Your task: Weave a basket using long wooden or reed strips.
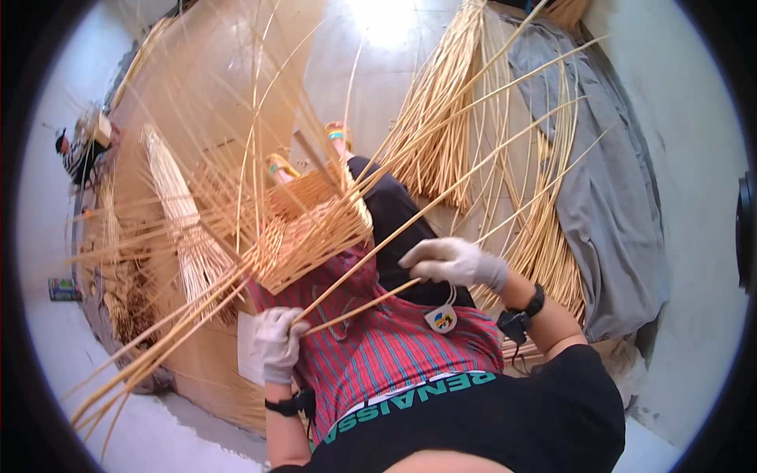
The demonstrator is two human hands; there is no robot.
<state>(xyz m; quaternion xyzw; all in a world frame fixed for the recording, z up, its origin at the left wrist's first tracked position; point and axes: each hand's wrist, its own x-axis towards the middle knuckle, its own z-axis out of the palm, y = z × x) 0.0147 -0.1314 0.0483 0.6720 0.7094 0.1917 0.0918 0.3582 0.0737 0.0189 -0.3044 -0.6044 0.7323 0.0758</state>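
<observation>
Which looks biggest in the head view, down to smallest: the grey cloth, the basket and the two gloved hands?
1. Grey cloth
2. Basket
3. Left hand and right hand: too alike to rank.

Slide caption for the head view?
Gloved left hand and right hand at a pale cane, near a part-woven basket.

Bright, white glare on floor [378, 51], blurred canes [221, 189] left, black fisheye rim

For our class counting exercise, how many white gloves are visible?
2: one white glove on the left hand, lower left of centre; the other on the right hand, right of centre. The distant person is too small to check for gloves.
</observation>
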